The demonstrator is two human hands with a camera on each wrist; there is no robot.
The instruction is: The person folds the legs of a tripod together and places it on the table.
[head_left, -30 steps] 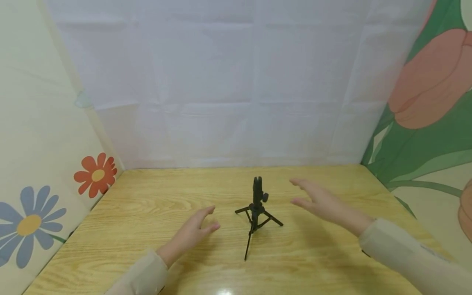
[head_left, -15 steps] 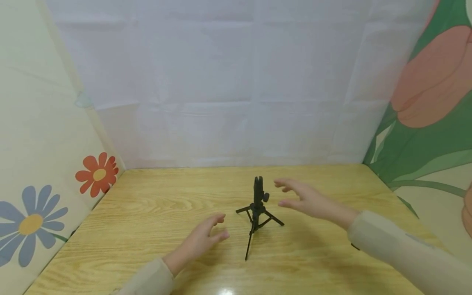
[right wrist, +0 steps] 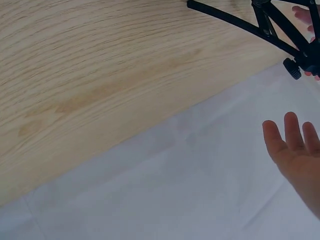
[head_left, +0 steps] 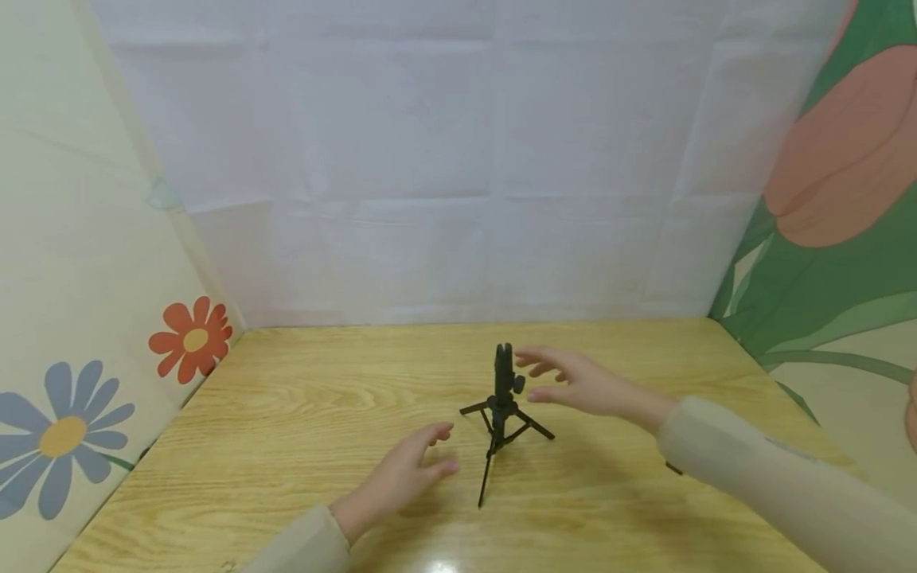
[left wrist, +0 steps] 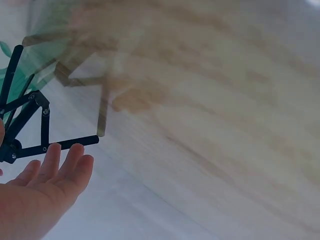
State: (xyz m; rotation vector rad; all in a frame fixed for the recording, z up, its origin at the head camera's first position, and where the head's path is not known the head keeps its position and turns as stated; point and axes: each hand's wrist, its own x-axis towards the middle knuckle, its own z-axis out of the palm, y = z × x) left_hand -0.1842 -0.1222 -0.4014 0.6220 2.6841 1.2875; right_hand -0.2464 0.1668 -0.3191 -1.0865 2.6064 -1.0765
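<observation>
A small black tripod (head_left: 501,404) stands on the wooden table with its three legs spread, a clamp-like head on top and a knob (head_left: 519,384) on its right side. My right hand (head_left: 576,382) is just right of the upper part, fingers loosely bent and thumb apart, holding nothing. Left of the front leg is my left hand (head_left: 404,473), its fingers relaxed and parted from the thumb. In the left wrist view the tripod (left wrist: 30,120) appears beyond the left fingers (left wrist: 75,165). The right wrist view has the tripod's legs (right wrist: 240,22) above the right hand (right wrist: 295,155).
The wooden table (head_left: 286,398) has a glossy top that reflects light near the front. A white cloth (head_left: 401,159) hangs behind it. Flower-printed panels border the left side (head_left: 64,239) and the right side (head_left: 860,278).
Both hands have moved inward toward the tripod, the right hand leftward and the left hand rightward. The tripod stays where it was on the table.
</observation>
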